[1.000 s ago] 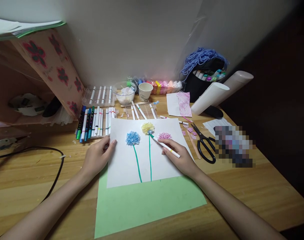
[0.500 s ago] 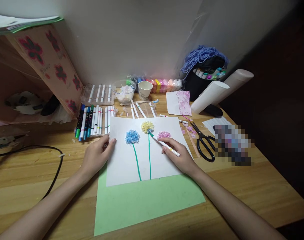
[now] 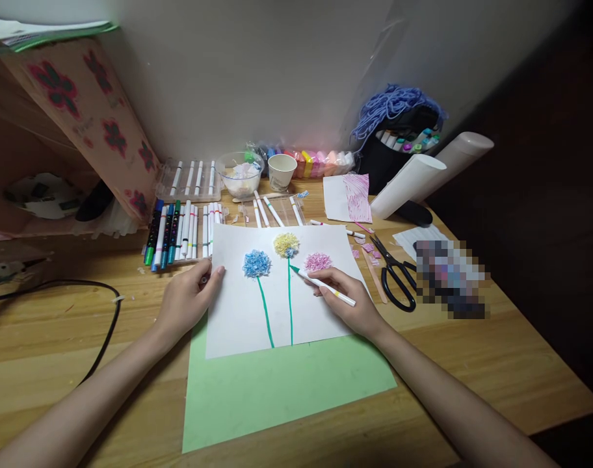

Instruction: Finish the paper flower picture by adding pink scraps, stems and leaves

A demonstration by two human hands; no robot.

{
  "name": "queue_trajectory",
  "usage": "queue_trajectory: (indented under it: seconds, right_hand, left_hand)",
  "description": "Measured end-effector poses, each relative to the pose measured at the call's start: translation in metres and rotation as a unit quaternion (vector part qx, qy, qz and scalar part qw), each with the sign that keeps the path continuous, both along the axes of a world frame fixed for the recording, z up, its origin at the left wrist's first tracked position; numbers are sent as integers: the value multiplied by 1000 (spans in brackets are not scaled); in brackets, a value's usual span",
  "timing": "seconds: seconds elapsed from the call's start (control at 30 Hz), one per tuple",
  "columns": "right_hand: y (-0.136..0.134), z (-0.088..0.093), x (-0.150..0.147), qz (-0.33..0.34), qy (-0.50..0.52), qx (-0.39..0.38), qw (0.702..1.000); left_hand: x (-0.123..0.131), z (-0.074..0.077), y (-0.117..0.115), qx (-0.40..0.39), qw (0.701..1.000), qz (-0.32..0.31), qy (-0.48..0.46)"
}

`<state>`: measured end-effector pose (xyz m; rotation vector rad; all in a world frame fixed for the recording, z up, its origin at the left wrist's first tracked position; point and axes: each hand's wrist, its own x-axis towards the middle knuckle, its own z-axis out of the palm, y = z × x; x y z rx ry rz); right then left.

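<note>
In my right hand (image 3: pixel 352 300) is a white marker (image 3: pixel 328 286) with a green tip. Its tip is beside the upper part of the middle green stem on a white sheet of paper (image 3: pixel 238 318). The sheet bears a blue flower head (image 3: pixel 256 263), a yellow one (image 3: pixel 287 245) and a pink one (image 3: pixel 318 261), all of crumpled bits. Green stems run down from the blue and yellow ones. My left hand (image 3: pixel 192 292) rests at the sheet's left edge, fingers curled; a small round end shows in them, too small to name. Green paper (image 3: pixel 287 403) lies beneath the sheet.
Several markers (image 3: pixel 179 231) lie behind my left hand. Farther back stand a clear bowl (image 3: pixel 238 175) and a paper cup (image 3: pixel 281 172). Black scissors (image 3: pixel 398 286) and a wooden stick (image 3: pixel 376 279) are at the right. A black cable (image 3: pixel 114 325) curves across the left side.
My right hand has shifted slightly, and the marker tip has moved from just under the yellow flower head to a little lower beside the stem. My left hand stays at the paper's edge.
</note>
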<state>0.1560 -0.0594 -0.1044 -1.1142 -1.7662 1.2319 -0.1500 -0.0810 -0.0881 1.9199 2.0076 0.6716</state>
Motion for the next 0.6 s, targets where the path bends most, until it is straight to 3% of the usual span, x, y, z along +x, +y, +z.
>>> queue_trajectory:
  seconds: [0.6]
  right_hand:
    - [-2, 0, 4, 23, 68, -41, 997]
  left_hand:
    - [0, -1, 0, -3, 1000, 2, -4]
